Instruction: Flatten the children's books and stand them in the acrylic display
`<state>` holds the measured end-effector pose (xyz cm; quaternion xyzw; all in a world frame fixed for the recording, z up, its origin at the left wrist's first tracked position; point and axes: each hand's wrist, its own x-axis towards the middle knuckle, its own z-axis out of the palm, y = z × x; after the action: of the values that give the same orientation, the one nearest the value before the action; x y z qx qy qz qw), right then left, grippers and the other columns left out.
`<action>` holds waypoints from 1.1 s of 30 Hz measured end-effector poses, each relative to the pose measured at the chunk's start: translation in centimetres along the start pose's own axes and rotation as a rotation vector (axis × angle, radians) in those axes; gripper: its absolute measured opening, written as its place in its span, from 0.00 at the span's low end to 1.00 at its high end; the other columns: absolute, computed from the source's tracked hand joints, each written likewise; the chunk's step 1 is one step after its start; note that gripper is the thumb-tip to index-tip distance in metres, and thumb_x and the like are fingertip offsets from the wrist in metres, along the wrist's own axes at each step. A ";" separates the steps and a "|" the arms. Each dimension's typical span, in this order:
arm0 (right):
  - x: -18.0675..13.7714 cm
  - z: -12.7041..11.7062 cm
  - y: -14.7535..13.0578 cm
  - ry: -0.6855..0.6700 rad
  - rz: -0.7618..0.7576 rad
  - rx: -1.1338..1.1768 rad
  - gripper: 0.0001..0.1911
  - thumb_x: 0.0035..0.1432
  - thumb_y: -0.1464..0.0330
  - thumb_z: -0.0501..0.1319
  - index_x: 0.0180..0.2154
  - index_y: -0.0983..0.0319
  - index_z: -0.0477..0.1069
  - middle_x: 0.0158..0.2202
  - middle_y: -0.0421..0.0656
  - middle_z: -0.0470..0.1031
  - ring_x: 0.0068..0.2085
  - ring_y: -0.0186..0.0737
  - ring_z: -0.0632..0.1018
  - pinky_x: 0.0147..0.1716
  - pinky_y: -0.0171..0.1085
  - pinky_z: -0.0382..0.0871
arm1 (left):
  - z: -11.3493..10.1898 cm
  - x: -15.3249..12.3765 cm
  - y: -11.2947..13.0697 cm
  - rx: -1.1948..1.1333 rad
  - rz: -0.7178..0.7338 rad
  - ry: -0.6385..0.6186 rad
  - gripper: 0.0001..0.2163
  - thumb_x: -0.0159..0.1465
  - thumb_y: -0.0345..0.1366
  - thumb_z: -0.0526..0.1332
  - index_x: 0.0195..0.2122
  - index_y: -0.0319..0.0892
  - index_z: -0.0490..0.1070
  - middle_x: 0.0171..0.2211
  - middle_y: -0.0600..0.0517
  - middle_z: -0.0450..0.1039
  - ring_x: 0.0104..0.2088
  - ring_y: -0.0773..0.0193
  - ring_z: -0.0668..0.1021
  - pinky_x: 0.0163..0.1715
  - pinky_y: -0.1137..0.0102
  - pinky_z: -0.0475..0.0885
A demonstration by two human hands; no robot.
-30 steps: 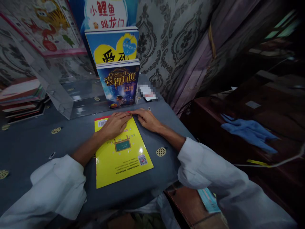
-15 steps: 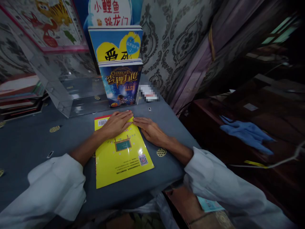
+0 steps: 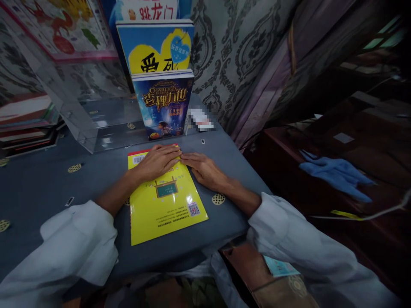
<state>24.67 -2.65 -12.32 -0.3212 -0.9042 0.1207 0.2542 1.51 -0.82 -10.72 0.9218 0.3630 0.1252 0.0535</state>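
A yellow book (image 3: 167, 211) with a red edge lies flat on the dark grey tablecloth, a barcode, a blackboard drawing and a QR code on its face. Across its upper part rests my left hand (image 3: 159, 161), fingers stretched flat on the cover and pointing right. My right hand (image 3: 204, 169) lies at the book's right edge near the upper corner, its fingers extended and its fingertips close to those of the left. Just beyond both hands, a dark blue book (image 3: 165, 107) stands upright in a clear rack.
The clear acrylic rack (image 3: 77, 124) holds upright books, including a blue and yellow one (image 3: 154, 42). A book stack (image 3: 27, 124) sits at far left. A pixelated item (image 3: 201, 119) lies right of the rack. Beyond the table's right edge, a blue cloth (image 3: 337, 173) rests on dark red furniture.
The view has shifted slightly, so the rack and yellow book appear a little higher. Both hands keep about the same place on the book.
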 end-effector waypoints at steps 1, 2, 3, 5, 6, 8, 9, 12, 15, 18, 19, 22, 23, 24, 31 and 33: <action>0.0 0.0 -0.1 0.004 -0.003 0.001 0.26 0.57 0.82 0.54 0.54 0.60 0.75 0.57 0.50 0.77 0.59 0.49 0.76 0.57 0.54 0.72 | -0.1 0.0 0.0 0.001 -0.001 -0.009 0.21 0.77 0.44 0.43 0.64 0.46 0.67 0.64 0.46 0.68 0.66 0.56 0.67 0.61 0.54 0.59; 0.0 -0.1 -0.2 0.008 -0.012 0.004 0.26 0.57 0.82 0.54 0.53 0.61 0.75 0.57 0.51 0.77 0.59 0.49 0.76 0.57 0.54 0.72 | -0.2 0.0 0.0 0.000 0.001 -0.018 0.22 0.77 0.44 0.43 0.64 0.46 0.66 0.65 0.46 0.68 0.66 0.56 0.67 0.61 0.55 0.60; -0.1 -0.1 -0.3 0.013 -0.023 0.008 0.25 0.57 0.82 0.54 0.53 0.61 0.76 0.56 0.51 0.78 0.58 0.49 0.77 0.57 0.53 0.72 | -0.3 -0.1 0.0 -0.002 0.009 -0.027 0.22 0.77 0.44 0.42 0.64 0.45 0.66 0.65 0.46 0.67 0.67 0.57 0.66 0.61 0.55 0.60; -0.3 -0.1 -0.5 0.024 -0.047 0.016 0.24 0.58 0.82 0.54 0.52 0.62 0.77 0.54 0.51 0.79 0.57 0.49 0.78 0.57 0.52 0.73 | -0.5 -0.3 0.1 -0.014 0.037 -0.047 0.23 0.77 0.44 0.42 0.64 0.45 0.67 0.66 0.46 0.66 0.67 0.57 0.66 0.61 0.57 0.60; -0.5 -0.1 -0.6 0.032 -0.059 0.021 0.23 0.58 0.82 0.54 0.51 0.62 0.77 0.53 0.51 0.80 0.57 0.49 0.78 0.56 0.52 0.73 | -0.6 -0.4 0.1 -0.021 0.053 -0.056 0.23 0.77 0.45 0.42 0.64 0.45 0.67 0.66 0.46 0.66 0.67 0.58 0.66 0.62 0.57 0.60; -0.8 -0.1 -0.8 0.045 -0.071 0.029 0.23 0.59 0.81 0.54 0.51 0.62 0.77 0.53 0.50 0.80 0.57 0.48 0.78 0.56 0.52 0.74 | -0.7 -0.5 0.2 -0.026 0.076 -0.068 0.23 0.77 0.45 0.42 0.63 0.46 0.68 0.65 0.47 0.67 0.66 0.58 0.67 0.63 0.56 0.59; -0.9 0.0 -0.9 0.052 -0.069 0.033 0.23 0.60 0.81 0.53 0.51 0.61 0.77 0.53 0.50 0.79 0.57 0.47 0.78 0.57 0.51 0.74 | -0.7 -0.6 0.2 -0.023 0.080 -0.071 0.23 0.77 0.45 0.41 0.63 0.46 0.67 0.65 0.47 0.67 0.66 0.58 0.67 0.64 0.55 0.58; -1.1 0.0 -1.1 0.058 -0.054 0.036 0.24 0.61 0.81 0.53 0.52 0.60 0.76 0.55 0.48 0.79 0.58 0.45 0.77 0.57 0.51 0.74 | -0.7 -0.5 0.5 -0.004 0.071 -0.081 0.23 0.77 0.44 0.41 0.63 0.45 0.67 0.65 0.46 0.67 0.66 0.58 0.68 0.64 0.54 0.58; -1.5 0.0 -1.4 0.052 -0.041 0.040 0.23 0.62 0.80 0.53 0.53 0.59 0.76 0.56 0.47 0.78 0.59 0.45 0.77 0.58 0.51 0.74 | -0.8 -0.6 0.9 0.004 0.059 -0.087 0.23 0.76 0.45 0.41 0.64 0.46 0.67 0.66 0.46 0.66 0.66 0.57 0.67 0.65 0.54 0.57; -2.2 -0.1 -1.6 0.051 -0.036 0.046 0.22 0.62 0.79 0.53 0.51 0.60 0.77 0.55 0.49 0.79 0.58 0.46 0.78 0.57 0.51 0.75 | -0.9 -0.9 1.5 -0.020 0.059 -0.096 0.24 0.76 0.46 0.40 0.64 0.46 0.67 0.66 0.47 0.66 0.67 0.57 0.66 0.66 0.53 0.55; -2.4 -0.2 -1.7 0.053 -0.035 0.050 0.21 0.63 0.79 0.53 0.51 0.61 0.78 0.55 0.50 0.79 0.58 0.47 0.78 0.57 0.51 0.75 | -0.9 -1.0 1.7 -0.029 0.061 -0.106 0.24 0.76 0.46 0.41 0.64 0.46 0.66 0.66 0.47 0.66 0.67 0.57 0.66 0.66 0.53 0.54; -3.0 -0.2 -1.8 0.050 -0.037 0.069 0.21 0.62 0.79 0.53 0.51 0.61 0.78 0.55 0.51 0.79 0.58 0.48 0.78 0.56 0.52 0.75 | -0.6 -1.3 1.9 -0.046 0.065 -0.132 0.23 0.76 0.46 0.42 0.65 0.45 0.64 0.67 0.47 0.64 0.68 0.57 0.64 0.67 0.53 0.52; -3.0 -0.2 -1.8 0.046 -0.038 0.076 0.21 0.62 0.79 0.54 0.51 0.60 0.78 0.55 0.50 0.78 0.58 0.48 0.77 0.57 0.53 0.75 | -0.6 -1.4 1.9 -0.050 0.065 -0.133 0.23 0.76 0.46 0.42 0.66 0.46 0.64 0.68 0.47 0.63 0.69 0.58 0.63 0.67 0.53 0.52; -3.0 -0.2 -1.8 0.043 -0.039 0.080 0.22 0.62 0.79 0.54 0.52 0.60 0.77 0.56 0.50 0.78 0.58 0.48 0.77 0.57 0.53 0.75 | -0.5 -1.5 1.8 -0.055 0.065 -0.128 0.23 0.76 0.46 0.42 0.66 0.47 0.63 0.68 0.48 0.63 0.69 0.58 0.63 0.67 0.54 0.52; -2.2 -0.2 -1.5 0.021 -0.067 0.044 0.23 0.62 0.79 0.53 0.56 0.63 0.74 0.58 0.53 0.76 0.60 0.48 0.76 0.58 0.52 0.73 | -0.7 -0.9 0.5 -0.079 0.079 -0.130 0.23 0.77 0.46 0.41 0.66 0.48 0.62 0.68 0.50 0.62 0.69 0.60 0.63 0.68 0.54 0.51; -1.7 -0.2 -1.2 0.008 -0.086 0.023 0.23 0.62 0.79 0.53 0.56 0.64 0.73 0.59 0.54 0.75 0.61 0.49 0.75 0.59 0.52 0.73 | -1.0 -0.5 -0.2 -0.083 0.071 -0.145 0.23 0.76 0.46 0.41 0.67 0.48 0.62 0.68 0.50 0.62 0.69 0.60 0.63 0.68 0.54 0.51</action>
<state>25.25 -4.66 -12.37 -0.2798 -0.9147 0.1186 0.2665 0.78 -1.04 -9.93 0.9377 0.3199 0.0747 0.1132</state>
